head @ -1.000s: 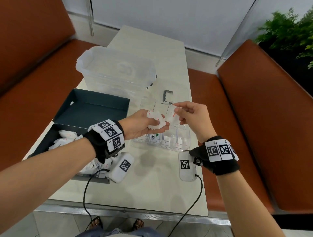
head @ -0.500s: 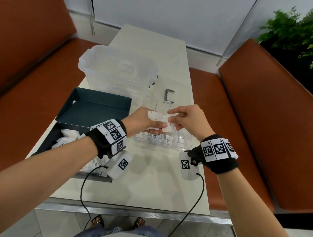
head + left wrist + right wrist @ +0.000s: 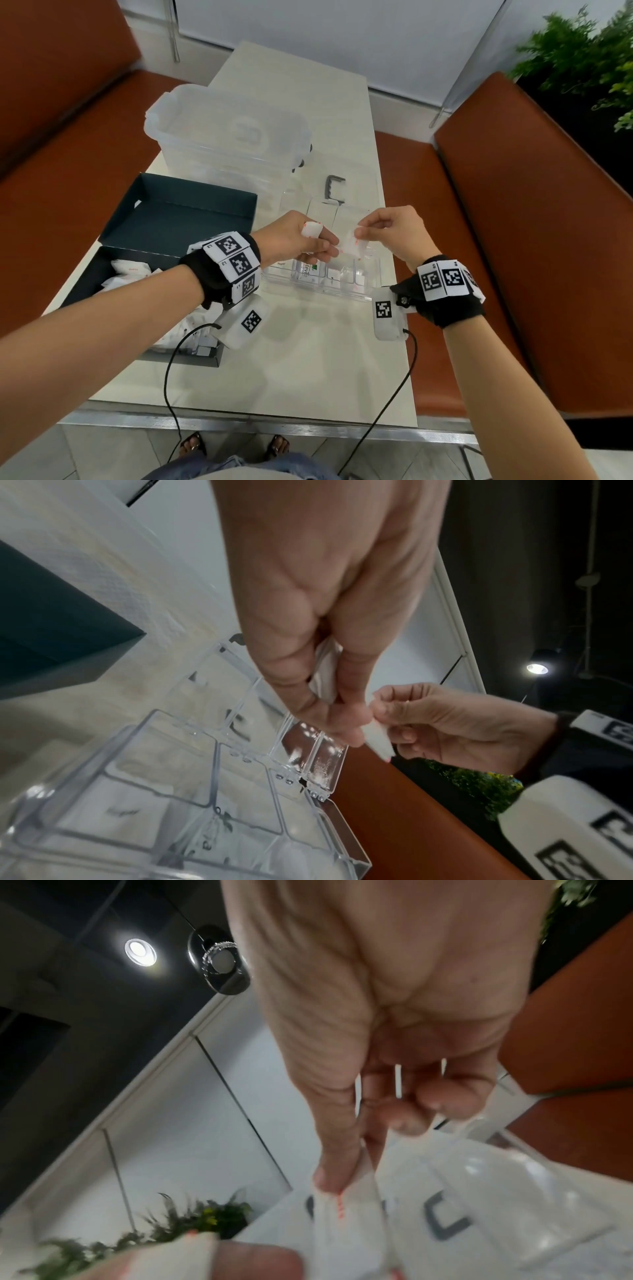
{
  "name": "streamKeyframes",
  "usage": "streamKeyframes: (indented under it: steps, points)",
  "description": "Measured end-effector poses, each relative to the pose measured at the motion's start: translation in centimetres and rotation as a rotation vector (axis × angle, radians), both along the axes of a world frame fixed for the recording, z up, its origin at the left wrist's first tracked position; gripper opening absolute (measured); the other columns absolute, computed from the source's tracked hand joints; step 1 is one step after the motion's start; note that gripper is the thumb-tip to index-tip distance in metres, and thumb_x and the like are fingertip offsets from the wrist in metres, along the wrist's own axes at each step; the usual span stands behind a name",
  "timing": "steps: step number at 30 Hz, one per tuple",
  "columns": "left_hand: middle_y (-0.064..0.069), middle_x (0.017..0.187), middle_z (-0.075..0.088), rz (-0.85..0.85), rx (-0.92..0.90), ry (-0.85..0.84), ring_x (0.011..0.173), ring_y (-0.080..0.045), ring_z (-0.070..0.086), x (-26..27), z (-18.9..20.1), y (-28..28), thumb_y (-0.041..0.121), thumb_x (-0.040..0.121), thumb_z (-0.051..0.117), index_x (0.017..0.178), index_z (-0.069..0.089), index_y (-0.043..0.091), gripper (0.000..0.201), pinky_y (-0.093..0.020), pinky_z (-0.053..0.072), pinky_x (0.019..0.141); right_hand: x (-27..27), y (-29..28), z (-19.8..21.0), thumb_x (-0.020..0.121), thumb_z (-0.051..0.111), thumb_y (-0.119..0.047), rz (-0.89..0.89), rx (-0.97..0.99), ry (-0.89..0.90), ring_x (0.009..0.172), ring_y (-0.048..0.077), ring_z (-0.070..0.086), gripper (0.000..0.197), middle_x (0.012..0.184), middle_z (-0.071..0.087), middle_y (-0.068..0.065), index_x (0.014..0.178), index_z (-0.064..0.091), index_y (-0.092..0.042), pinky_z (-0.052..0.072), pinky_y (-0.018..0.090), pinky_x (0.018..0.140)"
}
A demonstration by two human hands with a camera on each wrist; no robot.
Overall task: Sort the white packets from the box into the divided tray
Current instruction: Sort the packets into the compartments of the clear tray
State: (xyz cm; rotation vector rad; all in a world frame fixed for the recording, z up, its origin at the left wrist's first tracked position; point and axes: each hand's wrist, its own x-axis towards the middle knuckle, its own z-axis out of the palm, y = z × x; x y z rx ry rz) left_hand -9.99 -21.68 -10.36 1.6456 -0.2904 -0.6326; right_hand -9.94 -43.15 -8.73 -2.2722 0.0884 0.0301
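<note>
Both hands meet above the clear divided tray (image 3: 322, 287), which sits on the pale table (image 3: 291, 370) to the right of the dark box (image 3: 178, 219). The left hand (image 3: 291, 240) is clenched around a bunched white packet (image 3: 312, 229); only the packet's top pokes out above the thumb in the head view, and the left wrist view shows just a crumpled strip of it between the fingers. The right hand (image 3: 394, 233) pinches a second packet (image 3: 352, 247) by its upper edge between thumb and forefinger. This packet hangs over the right end of the tray, and its left edge reaches the left hand's fingertips; whether the left hand also grips it I cannot tell, since the fingers overlap there.

In the right wrist view the second packet (image 3: 346, 1218) is blurred, with a red dashed seam running down from the thumb tip.

The box holds more white packets (image 3: 133, 274) at its near end, but the left forearm and the wrist camera hide most of them. Its open lid (image 3: 191, 209) lies back flat, dark inside.

The tray's flip lids stand open toward the far side. Some near compartments hold packets with print, one partly readable; the rest is too small to make out. A large clear tub (image 3: 233, 133) stands behind the box. A small grey bracket (image 3: 334, 186) lies beyond the tray.
</note>
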Motion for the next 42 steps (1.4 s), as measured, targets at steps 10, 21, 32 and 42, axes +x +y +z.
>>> streamKeyframes:
  steps: [10,21,32,42]
  points:
    - [-0.016,0.101,0.071,0.027,0.030,0.019,0.079,-0.015,0.068,-0.1,-0.8,0.2,-0.001,0.094,0.058,0.115,0.064,-0.007,0.023,-0.019,0.057,0.065,1.1,-1.2,-6.4,0.075,0.079,-0.030,-0.144,-0.503,0.373,0.076,0.016,0.062,0.013,0.087,0.070,-0.006,0.069,0.068,-0.034,0.047,0.027,0.068]
    - [-0.017,0.103,0.072,0.044,0.028,0.052,0.087,-0.020,0.068,-0.2,-1.0,0.6,0.001,0.094,0.058,0.114,0.065,-0.005,0.022,-0.024,0.059,0.072,0.9,-0.6,-8.6,0.091,0.052,-0.018,0.023,-0.891,0.332,0.079,0.020,0.057,0.024,0.090,0.069,-0.009,0.088,0.069,-0.035,0.029,0.037,0.085]
    - [-0.019,0.112,0.070,0.183,-0.261,0.453,0.097,-0.023,0.069,-0.1,0.3,0.5,0.013,0.098,0.048,0.125,0.055,-0.002,0.032,-0.024,0.058,0.072,0.1,-0.7,-7.7,0.096,0.051,-0.022,0.073,-0.950,0.219,0.093,0.016,0.061,0.026,0.098,0.071,-0.013,0.107,0.067,-0.039,0.027,0.039,0.091]
    - [-0.015,0.103,0.070,0.113,-0.478,0.654,0.094,-0.027,0.070,0.4,0.4,0.8,0.060,0.091,0.048,0.125,0.053,-0.003,0.072,-0.037,0.058,0.085,-2.1,5.8,-0.3,0.084,0.068,-0.038,0.197,-0.105,-0.183,0.062,-0.013,0.050,0.039,0.096,0.065,-0.012,0.122,0.062,-0.031,0.038,0.006,0.062]
